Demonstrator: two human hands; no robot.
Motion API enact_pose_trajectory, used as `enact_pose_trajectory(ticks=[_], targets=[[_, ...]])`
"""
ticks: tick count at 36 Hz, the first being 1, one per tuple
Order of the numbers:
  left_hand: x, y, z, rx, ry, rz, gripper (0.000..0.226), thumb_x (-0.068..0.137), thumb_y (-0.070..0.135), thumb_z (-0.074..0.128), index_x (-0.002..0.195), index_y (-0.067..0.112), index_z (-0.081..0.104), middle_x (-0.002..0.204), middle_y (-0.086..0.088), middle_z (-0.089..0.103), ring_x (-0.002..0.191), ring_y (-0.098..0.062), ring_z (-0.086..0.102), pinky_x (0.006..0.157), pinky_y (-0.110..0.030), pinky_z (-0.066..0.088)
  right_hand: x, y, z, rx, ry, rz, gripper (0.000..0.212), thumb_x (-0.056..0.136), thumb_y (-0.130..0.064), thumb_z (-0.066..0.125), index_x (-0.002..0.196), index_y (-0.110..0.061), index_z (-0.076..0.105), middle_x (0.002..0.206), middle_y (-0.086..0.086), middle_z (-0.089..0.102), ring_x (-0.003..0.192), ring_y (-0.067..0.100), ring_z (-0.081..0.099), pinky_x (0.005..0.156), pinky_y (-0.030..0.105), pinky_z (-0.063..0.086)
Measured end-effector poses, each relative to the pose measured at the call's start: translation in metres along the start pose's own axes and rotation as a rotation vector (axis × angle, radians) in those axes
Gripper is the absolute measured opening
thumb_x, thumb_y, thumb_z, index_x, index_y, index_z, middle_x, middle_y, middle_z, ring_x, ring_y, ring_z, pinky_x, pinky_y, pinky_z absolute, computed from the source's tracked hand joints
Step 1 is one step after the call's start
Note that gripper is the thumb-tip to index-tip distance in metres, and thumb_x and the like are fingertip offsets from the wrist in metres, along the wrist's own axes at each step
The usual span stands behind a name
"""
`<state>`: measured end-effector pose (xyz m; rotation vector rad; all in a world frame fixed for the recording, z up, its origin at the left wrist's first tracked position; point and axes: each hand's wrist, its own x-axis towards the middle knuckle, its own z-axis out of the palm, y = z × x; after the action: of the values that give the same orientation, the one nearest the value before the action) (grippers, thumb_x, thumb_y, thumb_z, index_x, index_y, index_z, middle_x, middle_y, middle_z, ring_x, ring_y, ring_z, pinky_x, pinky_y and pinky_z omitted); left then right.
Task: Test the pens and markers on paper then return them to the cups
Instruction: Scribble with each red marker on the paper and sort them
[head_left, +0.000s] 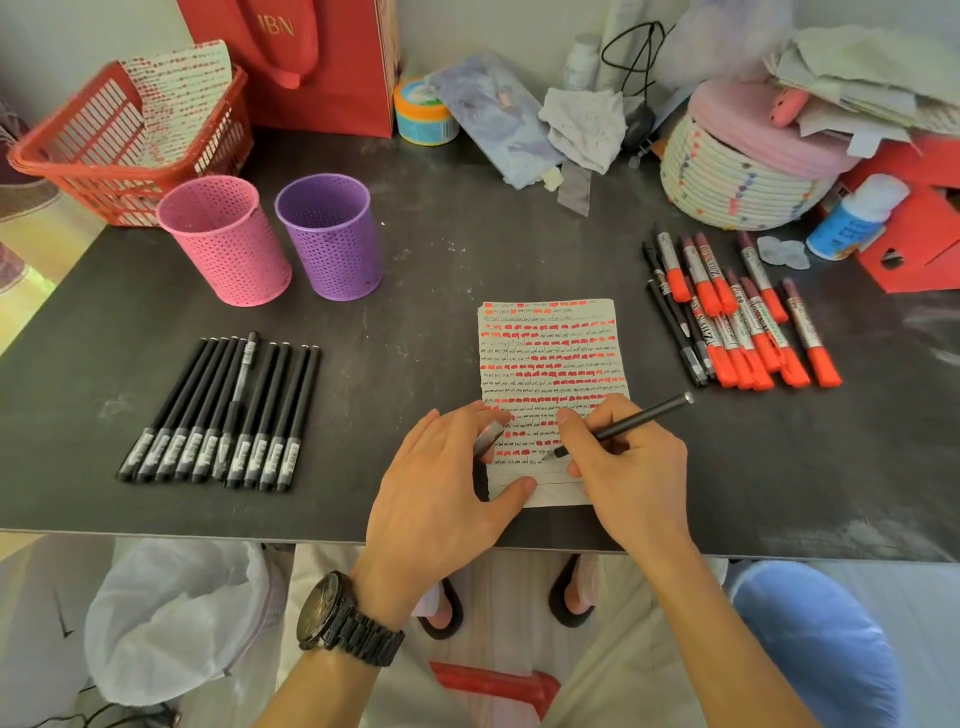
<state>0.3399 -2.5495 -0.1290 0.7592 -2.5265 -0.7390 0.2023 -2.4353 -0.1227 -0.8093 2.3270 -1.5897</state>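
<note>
Presently: right hand (628, 467), fingers (571, 420) clamped on black pen (639, 418), marking paper (550, 353); left hand (441, 483) pinches cap (491, 434). Pens (223, 415) left of paper, markers (748, 332) right; pink cup (228, 244), purple cup (332, 239) apparently empty; returns outstanding.

The tabletop (441, 249) is dark and matt, scuffed with pale chalky smears. The paper (550, 353) is matt and ruled, and its left edge is roughly torn. The pink cup (228, 244) and purple cup (332, 239) are perforated plastic with a soft sheen. The basket (78, 150) is red plastic lattice. The pens (223, 410) have matt black barrels. The held pen (634, 418) has a shiny metallic end, and the cap (491, 434) looks like greyish translucent plastic. The markers (748, 322) carry glossy orange-red plastic caps. The watch (337, 618) has a dark link band, seemingly metal. The rope bowl (737, 182) is coiled cord. The bag (171, 618) below is crinkled, translucent white plastic.
</note>
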Motion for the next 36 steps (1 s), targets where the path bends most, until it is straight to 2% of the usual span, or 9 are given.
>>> enact_pose_trajectory(ticks=[5,12,21,24,28,31,32,34,36], targets=[[0.0,0.0,0.001,-0.004,0.007,0.009,0.059,0.079,0.059,0.065,0.129,0.035,0.048,0.132,0.018,0.059,0.121,-0.002,0.043,0.111,-0.027,0.025,0.0,-0.001,0.0,-0.008,0.003,-0.011,0.023,0.091,-0.023,0.073,0.071,-0.02,0.062,0.064,-0.015,0.069,0.06,0.002,0.068,0.053,0.009,0.049],[0.0,0.0,0.001,-0.015,0.041,0.013,0.058,0.077,0.056,0.068,0.127,0.035,0.049,0.128,0.02,0.058,0.115,0.0,0.044,0.103,-0.037,0.045,0.0,-0.001,0.0,-0.026,-0.001,-0.015,0.024,0.091,-0.021,0.073,0.07,-0.021,0.062,0.061,-0.017,0.067,0.057,0.0,0.066,0.053,0.007,0.047],[-0.001,-0.002,0.0,0.002,0.006,0.017,0.058,0.079,0.058,0.068,0.129,0.037,0.048,0.132,0.021,0.056,0.123,0.0,0.041,0.112,-0.028,0.024,0.0,0.0,0.001,-0.03,0.02,0.002,0.025,0.091,-0.024,0.074,0.069,-0.023,0.061,0.063,-0.015,0.067,0.06,0.001,0.067,0.052,0.007,0.045],[0.0,-0.004,0.001,0.01,-0.011,0.006,0.058,0.08,0.059,0.069,0.13,0.037,0.048,0.131,0.025,0.052,0.125,0.001,0.039,0.112,-0.025,0.019,-0.001,-0.004,0.0,0.003,0.043,-0.009,0.023,0.091,-0.033,0.072,0.072,-0.026,0.061,0.066,-0.016,0.068,0.059,0.001,0.066,0.053,0.009,0.047],[0.001,-0.004,0.001,0.008,-0.023,0.003,0.057,0.079,0.061,0.066,0.128,0.036,0.051,0.123,0.033,0.041,0.123,0.005,0.036,0.11,-0.027,0.024,0.0,-0.009,-0.004,0.125,0.067,0.035,0.031,0.086,-0.052,0.066,0.072,-0.025,0.06,0.06,-0.009,0.067,0.051,0.005,0.064,0.051,0.013,0.048],[0.005,-0.004,-0.001,-0.032,-0.029,-0.007,0.047,0.084,0.067,0.055,0.121,0.039,0.052,0.121,0.041,0.043,0.112,0.021,0.035,0.106,-0.015,0.024,0.0,-0.009,-0.008,0.207,0.066,0.058,0.032,0.089,-0.057,0.06,0.076,-0.027,0.061,0.062,-0.002,0.067,0.047,0.006,0.059,0.048,0.015,0.047],[0.007,-0.004,-0.002,-0.065,-0.03,-0.018,0.041,0.088,0.068,0.048,0.117,0.041,0.054,0.117,0.043,0.047,0.112,0.022,0.037,0.103,-0.014,0.028,0.0,-0.008,-0.009,0.245,0.063,0.058,0.033,0.093,-0.056,0.057,0.079,-0.026,0.062,0.063,0.0,0.068,0.046,0.007,0.058,0.047,0.015,0.046],[0.01,-0.006,-0.005,-0.198,-0.033,-0.04,0.036,0.096,0.061,0.034,0.11,0.04,0.059,0.111,0.037,0.058,0.114,0.011,0.049,0.103,-0.027,0.038,0.0,-0.007,-0.011,0.358,0.042,0.073,0.035,0.098,-0.053,0.054,0.085,-0.023,0.065,0.068,0.007,0.069,0.046,0.011,0.056,0.046,0.017,0.043],[0.01,-0.007,-0.006,-0.286,-0.029,-0.05,0.044,0.101,0.054,0.024,0.109,0.038,0.065,0.113,0.032,0.06,0.115,0.0,0.055,0.105,-0.034,0.036,0.001,-0.005,-0.012,0.465,0.0,0.086,0.033,0.091,-0.051,0.051,0.087,-0.022,0.067,0.075,0.013,0.071,0.047,0.015,0.053,0.046,0.019,0.041]])
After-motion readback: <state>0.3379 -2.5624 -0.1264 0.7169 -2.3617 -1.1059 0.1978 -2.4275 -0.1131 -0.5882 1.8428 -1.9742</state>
